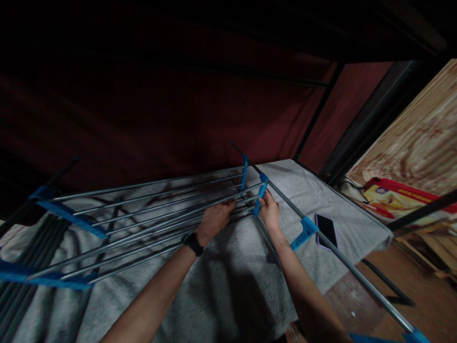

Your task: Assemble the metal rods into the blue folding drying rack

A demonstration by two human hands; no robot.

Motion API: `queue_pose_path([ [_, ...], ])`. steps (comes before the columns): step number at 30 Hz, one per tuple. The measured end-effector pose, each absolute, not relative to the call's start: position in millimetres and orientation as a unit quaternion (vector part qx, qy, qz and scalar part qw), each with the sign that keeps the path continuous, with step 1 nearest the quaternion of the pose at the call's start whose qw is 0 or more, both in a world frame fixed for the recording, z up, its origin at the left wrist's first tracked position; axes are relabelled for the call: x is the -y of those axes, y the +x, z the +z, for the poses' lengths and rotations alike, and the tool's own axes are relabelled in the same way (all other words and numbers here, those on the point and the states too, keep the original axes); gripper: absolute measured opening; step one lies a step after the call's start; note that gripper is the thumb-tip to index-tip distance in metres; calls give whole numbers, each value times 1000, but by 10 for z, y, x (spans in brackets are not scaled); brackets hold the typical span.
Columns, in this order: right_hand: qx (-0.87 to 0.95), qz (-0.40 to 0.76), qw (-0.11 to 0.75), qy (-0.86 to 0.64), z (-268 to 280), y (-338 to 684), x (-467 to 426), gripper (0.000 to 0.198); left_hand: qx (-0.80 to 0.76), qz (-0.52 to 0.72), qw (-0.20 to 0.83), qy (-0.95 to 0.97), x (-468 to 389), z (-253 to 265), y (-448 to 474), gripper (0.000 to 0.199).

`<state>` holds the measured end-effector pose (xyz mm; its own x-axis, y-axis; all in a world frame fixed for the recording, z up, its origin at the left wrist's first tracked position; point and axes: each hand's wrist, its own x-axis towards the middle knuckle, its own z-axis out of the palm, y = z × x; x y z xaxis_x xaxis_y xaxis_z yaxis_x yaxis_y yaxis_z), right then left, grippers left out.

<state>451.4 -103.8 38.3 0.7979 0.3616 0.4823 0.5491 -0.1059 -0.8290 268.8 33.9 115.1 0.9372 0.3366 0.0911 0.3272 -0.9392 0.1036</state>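
Note:
A metal rack, like a drying rack, lies across the cloth, with several grey rods [143, 196] running between blue plastic brackets. My left hand [215, 220], a dark watch on its wrist, is closed around one of the lower rods near their right end. My right hand [270, 209] grips the blue bracket [262, 195] where these rods end, its fingers wrapped over the edge. That bracket joins a long grey pole [289, 204], which slants from the back toward the lower right. Another blue bracket [303, 233] sits on the pole beside my right forearm.
A grey cloth [250, 267] covers the surface under the rack. A phone [326, 232] lies right of the pole. Blue end brackets [71, 216] and a bundle of dark tubes [32, 257] are at left. A dark red panel stands behind; a red-yellow box [396, 197] is at right.

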Motion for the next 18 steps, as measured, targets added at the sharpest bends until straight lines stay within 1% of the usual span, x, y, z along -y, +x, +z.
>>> queue_pose_path([
  [14,308,-80,580,-750,409,4468,1046,54,-173,42,58,982,-331,1167,2723,49],
  [18,304,-85,588,-745,391,4480,1031,53,-166,45,41,984,-333,1197,2743,50],
])
